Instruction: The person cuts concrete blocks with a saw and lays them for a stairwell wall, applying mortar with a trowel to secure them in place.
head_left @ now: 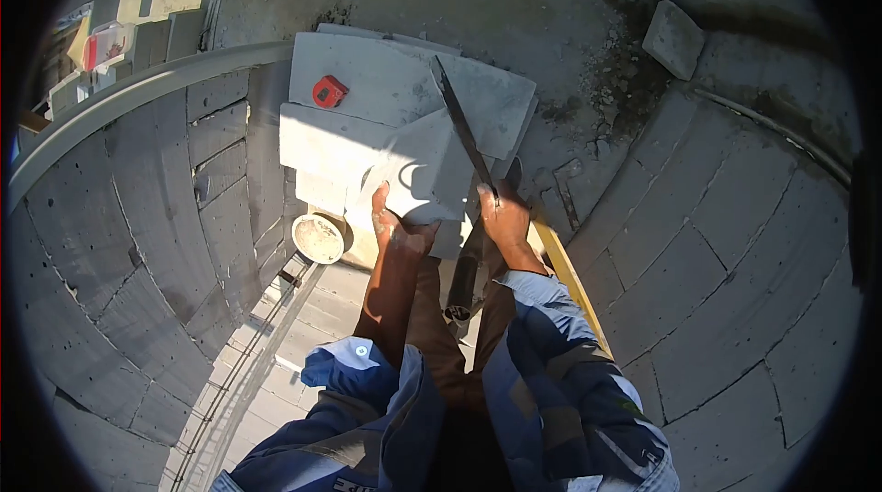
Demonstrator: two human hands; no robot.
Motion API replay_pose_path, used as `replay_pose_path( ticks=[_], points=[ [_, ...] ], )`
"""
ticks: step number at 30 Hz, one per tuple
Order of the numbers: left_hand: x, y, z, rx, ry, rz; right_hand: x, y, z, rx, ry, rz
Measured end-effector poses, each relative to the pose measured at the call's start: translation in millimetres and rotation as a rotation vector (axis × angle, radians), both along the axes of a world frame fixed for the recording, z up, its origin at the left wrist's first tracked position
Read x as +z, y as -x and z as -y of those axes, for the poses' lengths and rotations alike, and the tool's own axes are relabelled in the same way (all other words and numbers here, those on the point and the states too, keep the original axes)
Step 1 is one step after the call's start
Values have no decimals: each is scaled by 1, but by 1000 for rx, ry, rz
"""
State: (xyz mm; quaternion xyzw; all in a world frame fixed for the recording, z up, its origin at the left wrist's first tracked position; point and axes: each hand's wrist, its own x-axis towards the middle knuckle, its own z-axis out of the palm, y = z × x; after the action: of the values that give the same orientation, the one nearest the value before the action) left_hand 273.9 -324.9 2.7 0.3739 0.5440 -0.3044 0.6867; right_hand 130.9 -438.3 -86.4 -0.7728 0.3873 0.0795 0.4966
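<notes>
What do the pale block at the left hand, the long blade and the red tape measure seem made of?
Pale block: probably concrete, by its matt, chalky face. Long blade: likely metal, dull and dark, by its thin, straight form. Red tape measure: case probably hard plastic, by its bright, even colour.
</notes>
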Motion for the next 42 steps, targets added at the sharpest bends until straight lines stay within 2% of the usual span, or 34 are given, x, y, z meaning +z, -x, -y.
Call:
replay_pose_path(
  ticks=[2, 3, 7, 9, 10, 12, 15, 18, 20, 22, 24, 25, 26, 27, 28, 30, 31, 34, 35, 36, 38, 40, 42],
  points=[
    [7, 6, -12, 18, 81, -38, -12, -15, 12, -165, 69, -311],
    [7, 8, -21, 6, 104, -15, -16, -18, 26, -101, -2, -411],
    [16, 18, -51, 50, 149, 27, -34, -34, 43, 48, 114, -391],
    [18, 31, -63, -163, 1, 451, -45, -42, 41, 122, 281, -147],
    [14, 34, -74, -134, -13, 453, -51, -49, 42, 153, 277, -140],
    [9, 38, -95, -148, -88, 355, -57, -64, 42, 306, 479, 66],
    [44, 31, -93, 10, -226, 374, -69, -71, 39, 473, 496, -26],
    [40, 48, -130, 33, -312, 347, -71, -72, 29, 582, 549, -125],
    [28, 67, -168, 16, -324, 302, -60, -72, 15, 463, 615, -239],
    [7, 89, -204, -8, -323, 264, -42, -81, -12, 474, 654, -213],
    [-14, 115, -234, 12, -455, 291, -11, -87, -52, 561, 385, 98],
    [-19, 124, -247, 32, -447, 282, 12, -94, -79, 667, 329, 171],
    [-21, 130, -260, -47, -468, 320, 35, -101, -109, 770, 269, 246],
    [-21, 134, -273, -126, -491, 360, 51, -104, -139, 826, 160, 250],
    [-17, 139, -285, -109, -490, 362, 63, -105, -167, 878, 51, 255],
    [-4, 146, -310, -616, -770, 550, 69, -103, -220, 931, -1, 285],
    [1, 147, -323, -605, -772, 556, 71, -103, -244, 953, 5, 265],
    [27, 146, -356, -214, -421, 497, 66, -103, -305, 912, 104, 293],
    [9, 172, -385, -672, -695, 885, 51, -101, -317, 833, 172, 231],
    [12, 171, -393, -676, -690, 880, 32, -97, -324, 751, 237, 167],
    [25, 164, -403, -184, -612, 178, -2, -83, -325, 523, 423, -30],
    [35, 154, -421, -151, -570, 258, -33, -58, -326, 313, 113, -223],
    [43, 156, -431, -116, -512, 319, -23, -41, -334, 505, 110, -141]
  ],
)
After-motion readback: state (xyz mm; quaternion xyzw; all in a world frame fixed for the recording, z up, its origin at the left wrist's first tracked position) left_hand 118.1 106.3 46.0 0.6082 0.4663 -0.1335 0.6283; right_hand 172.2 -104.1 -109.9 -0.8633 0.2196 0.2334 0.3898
